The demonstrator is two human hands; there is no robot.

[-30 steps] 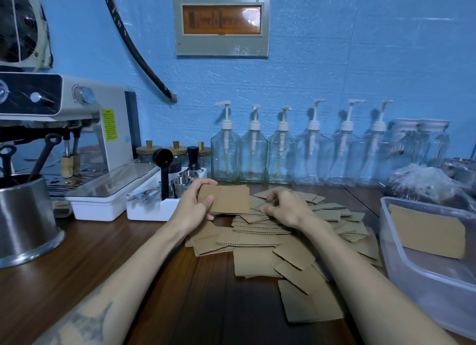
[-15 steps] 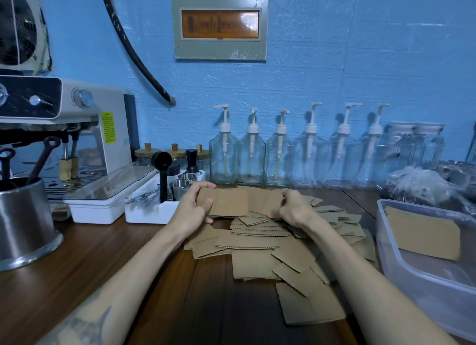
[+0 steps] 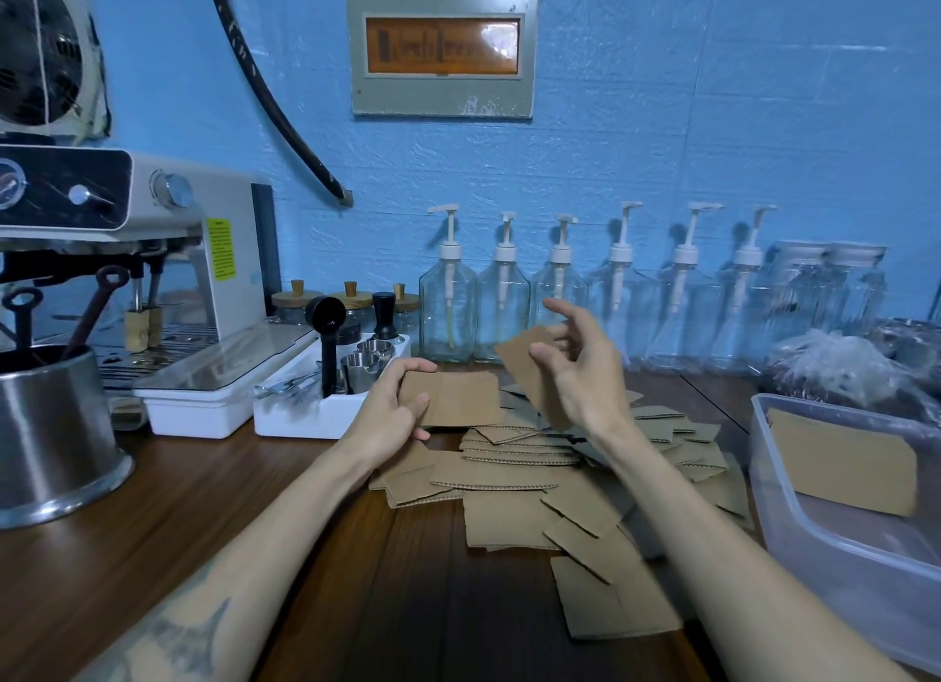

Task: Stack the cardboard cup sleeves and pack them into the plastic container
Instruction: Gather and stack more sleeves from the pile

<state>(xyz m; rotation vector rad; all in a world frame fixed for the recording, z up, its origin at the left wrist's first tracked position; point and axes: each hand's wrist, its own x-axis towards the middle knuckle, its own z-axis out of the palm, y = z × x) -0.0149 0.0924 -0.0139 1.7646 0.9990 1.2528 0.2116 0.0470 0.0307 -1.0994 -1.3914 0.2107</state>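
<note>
Head view: my left hand (image 3: 392, 416) grips a small sleeve stack (image 3: 455, 398); right hand (image 3: 580, 370) pinches one sleeve (image 3: 529, 370) beside it. Loose pinch could drop it onto the sleeve pile (image 3: 514, 472).

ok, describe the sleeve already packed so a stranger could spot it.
Look at the clear plastic container at the table's right edge. One flat brown cardboard sleeve leans against its inner wall. It alone is inside; the others lie on the wooden table.

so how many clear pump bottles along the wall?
6 clear glass pump bottles, in one row against the blue wall. The right hand partly covers the third.
</note>
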